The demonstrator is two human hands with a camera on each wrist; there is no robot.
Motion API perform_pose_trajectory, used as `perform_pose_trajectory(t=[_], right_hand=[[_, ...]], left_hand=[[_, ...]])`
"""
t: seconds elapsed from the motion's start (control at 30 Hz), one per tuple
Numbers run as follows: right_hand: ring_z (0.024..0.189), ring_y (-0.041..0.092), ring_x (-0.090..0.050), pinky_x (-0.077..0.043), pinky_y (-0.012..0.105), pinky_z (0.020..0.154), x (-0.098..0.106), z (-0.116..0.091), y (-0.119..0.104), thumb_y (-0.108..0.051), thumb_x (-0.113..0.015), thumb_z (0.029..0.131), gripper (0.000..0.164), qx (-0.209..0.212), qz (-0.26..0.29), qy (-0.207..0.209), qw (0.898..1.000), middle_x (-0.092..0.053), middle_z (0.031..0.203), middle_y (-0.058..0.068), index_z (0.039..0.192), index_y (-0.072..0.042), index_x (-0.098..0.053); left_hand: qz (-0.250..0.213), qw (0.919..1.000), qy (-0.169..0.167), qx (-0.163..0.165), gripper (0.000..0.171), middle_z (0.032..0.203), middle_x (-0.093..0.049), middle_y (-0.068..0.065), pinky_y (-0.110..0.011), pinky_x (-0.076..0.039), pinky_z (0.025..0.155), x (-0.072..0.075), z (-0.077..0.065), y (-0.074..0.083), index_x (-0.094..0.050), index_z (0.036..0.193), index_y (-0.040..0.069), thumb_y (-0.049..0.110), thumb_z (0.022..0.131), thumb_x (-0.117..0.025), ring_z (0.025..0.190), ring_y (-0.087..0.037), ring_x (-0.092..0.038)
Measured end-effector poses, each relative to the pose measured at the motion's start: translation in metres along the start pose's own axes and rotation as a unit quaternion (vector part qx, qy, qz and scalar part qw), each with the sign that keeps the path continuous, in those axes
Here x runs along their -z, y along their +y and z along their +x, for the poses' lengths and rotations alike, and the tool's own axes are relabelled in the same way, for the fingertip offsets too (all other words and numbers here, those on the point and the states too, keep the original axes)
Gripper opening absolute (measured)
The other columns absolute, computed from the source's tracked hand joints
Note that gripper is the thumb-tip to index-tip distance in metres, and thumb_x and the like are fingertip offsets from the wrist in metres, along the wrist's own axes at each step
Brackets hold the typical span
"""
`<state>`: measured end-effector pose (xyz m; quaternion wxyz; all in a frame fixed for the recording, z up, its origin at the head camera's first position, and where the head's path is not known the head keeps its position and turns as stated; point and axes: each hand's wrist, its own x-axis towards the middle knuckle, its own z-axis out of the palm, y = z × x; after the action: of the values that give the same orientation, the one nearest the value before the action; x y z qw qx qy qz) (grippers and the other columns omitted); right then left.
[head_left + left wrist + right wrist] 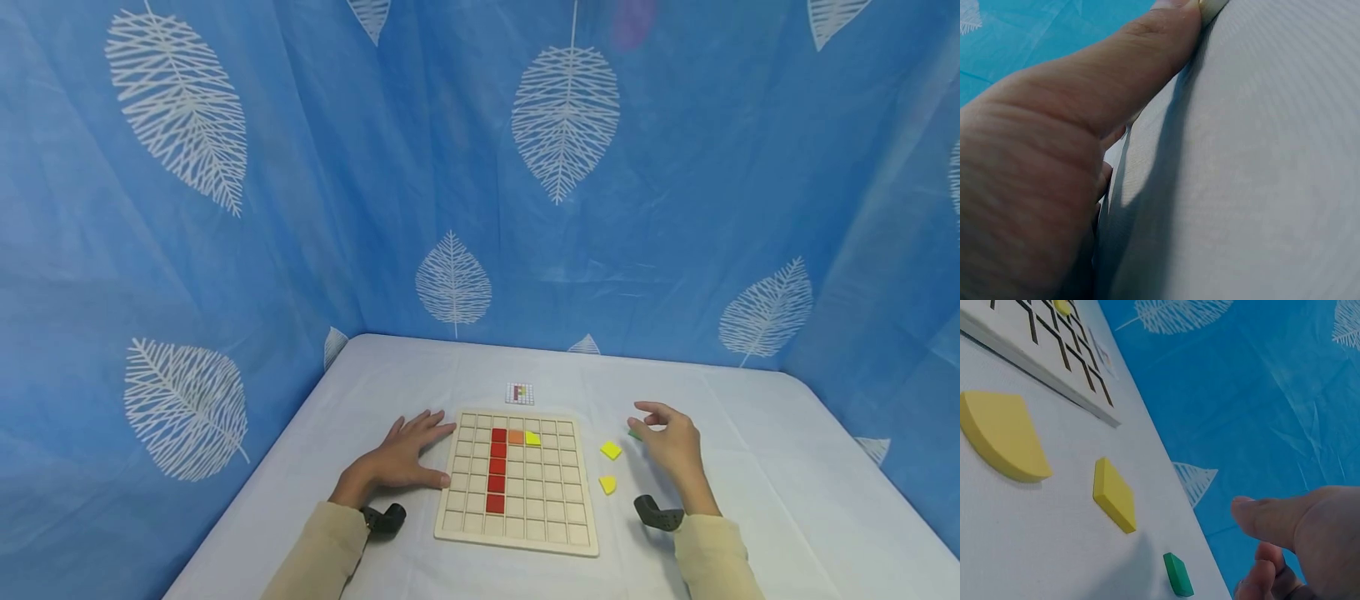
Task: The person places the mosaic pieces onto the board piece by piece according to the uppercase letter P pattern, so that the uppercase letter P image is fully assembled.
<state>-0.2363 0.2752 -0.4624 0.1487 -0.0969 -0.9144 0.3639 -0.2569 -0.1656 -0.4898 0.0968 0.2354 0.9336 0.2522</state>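
My left hand (pixel 405 454) rests on the table with fingers spread, its thumb at the left edge of a wooden grid board (pixel 551 493). In the left wrist view the thumb (pixel 1129 62) reaches the board's edge. A column of red square tiles (pixel 497 467), an orange tile (pixel 516 437) and a yellow tile with a rounded corner (pixel 532 438) lie in the board. Above the table on the right, my right hand (pixel 677 446) hovers with loosely bent fingers and nothing in them. Below it lies a green tile (pixel 1178 575), apart from the fingers in the right wrist view.
Between board and right hand lie a yellow square tile (pixel 611 450) and a yellow quarter-round tile (pixel 607 484). Behind the board is a small pattern card (pixel 519 393). A blue curtain with white leaves (pixel 600 275) hangs around the white table (pixel 405 567).
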Motion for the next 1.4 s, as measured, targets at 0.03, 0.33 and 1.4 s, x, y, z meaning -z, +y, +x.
perform_pose_trajectory(t=[0.03,0.33,1.4], right_hand=[[0.084,0.027,-0.063,-0.043,0.027,0.062,0.0,0.0,0.001,-0.022,-0.071,0.093,0.039,-0.003,-0.001,-0.001,1.0,-0.066,0.107,0.019,0.128,-0.007,-0.067],[0.082,0.026,-0.058,-0.04,0.026,0.062,-0.003,-0.001,0.009,-0.021,-0.071,0.092,0.04,-0.021,-0.007,-0.014,1.0,-0.066,0.103,0.018,0.127,-0.003,-0.066],[0.077,0.023,-0.055,-0.042,0.026,0.058,-0.01,-0.001,0.021,-0.016,-0.071,0.091,0.045,-0.068,-0.04,-0.045,0.996,-0.063,0.093,0.016,0.13,0.003,-0.061]], left_hand=[[0.0,1.0,0.001,0.0,0.098,0.168,-0.023,-0.004,-0.062,-0.001,0.126,0.0,0.0,0.0,-0.039,0.156,0.029,0.068,0.073,-0.076,0.158,-0.03,-0.011],[0.002,1.0,0.002,0.003,0.099,0.168,-0.023,-0.003,-0.061,-0.001,0.126,-0.002,0.0,-0.001,-0.039,0.155,0.029,0.068,0.073,-0.076,0.158,-0.03,-0.011],[0.004,0.9998,0.002,0.02,0.097,0.168,-0.023,0.002,-0.058,0.002,0.127,-0.001,0.0,0.001,-0.039,0.155,0.033,0.068,0.073,-0.076,0.158,-0.025,-0.01]])
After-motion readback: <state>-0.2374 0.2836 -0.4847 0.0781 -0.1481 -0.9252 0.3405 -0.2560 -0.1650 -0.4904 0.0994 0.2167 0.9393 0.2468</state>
